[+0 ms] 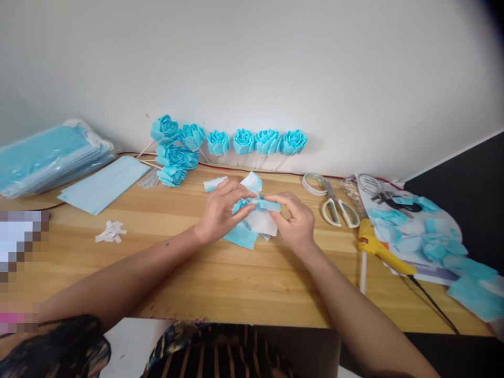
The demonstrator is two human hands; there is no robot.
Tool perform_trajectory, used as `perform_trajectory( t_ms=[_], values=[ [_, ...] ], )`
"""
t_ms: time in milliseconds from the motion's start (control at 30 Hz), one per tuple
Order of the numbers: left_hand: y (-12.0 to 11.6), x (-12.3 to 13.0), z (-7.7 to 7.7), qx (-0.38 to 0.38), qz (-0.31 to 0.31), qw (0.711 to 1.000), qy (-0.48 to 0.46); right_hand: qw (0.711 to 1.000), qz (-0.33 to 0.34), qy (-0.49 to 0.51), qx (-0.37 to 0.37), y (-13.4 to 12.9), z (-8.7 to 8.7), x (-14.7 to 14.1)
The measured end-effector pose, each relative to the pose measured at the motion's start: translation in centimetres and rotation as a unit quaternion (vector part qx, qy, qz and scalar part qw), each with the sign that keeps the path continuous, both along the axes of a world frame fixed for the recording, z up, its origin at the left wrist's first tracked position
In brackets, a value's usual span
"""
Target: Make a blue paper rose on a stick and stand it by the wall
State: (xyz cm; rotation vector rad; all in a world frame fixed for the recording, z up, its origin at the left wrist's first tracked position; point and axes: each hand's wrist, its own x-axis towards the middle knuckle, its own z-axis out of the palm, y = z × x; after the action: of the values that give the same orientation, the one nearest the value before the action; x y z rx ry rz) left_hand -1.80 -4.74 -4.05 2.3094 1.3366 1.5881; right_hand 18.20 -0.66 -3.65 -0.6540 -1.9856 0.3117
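Over the middle of the wooden table, my left hand (223, 209) and my right hand (294, 219) face each other, fingertips close together. Between them stretches a small light-blue strip (270, 205); my right thumb and fingers pinch its right end. My left thumb and fingers are closed at its left end, partly around blue material. Under and around the hands lie a blue piece (243, 236), a white piece (263, 223) and another pale piece (252, 182). A small blue-and-white piece (214, 184) sits just behind my left hand.
Several blue flowers (243, 142) on sticks lean by the wall. Scissors (334, 205), a tape roll (313, 184) and a yellow glue gun (384, 249) are on the right. Flat blue sheets (106, 184), a plastic bag (47, 157) and white scraps (112, 232) lie left.
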Motion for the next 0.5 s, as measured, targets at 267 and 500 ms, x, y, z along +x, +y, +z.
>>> perform_trajectory(
  t_ms=[267,500],
  values=[
    [0.14,-0.1,0.16,-0.028,-0.007,0.999,-0.019,1.0,0.016,-0.001,0.01,0.1,-0.05,-0.01],
    [0.13,0.2,0.37,-0.087,-0.019,0.993,-0.072,1.0,0.011,-0.007,-0.001,0.03,-0.09,0.01]
  ],
)
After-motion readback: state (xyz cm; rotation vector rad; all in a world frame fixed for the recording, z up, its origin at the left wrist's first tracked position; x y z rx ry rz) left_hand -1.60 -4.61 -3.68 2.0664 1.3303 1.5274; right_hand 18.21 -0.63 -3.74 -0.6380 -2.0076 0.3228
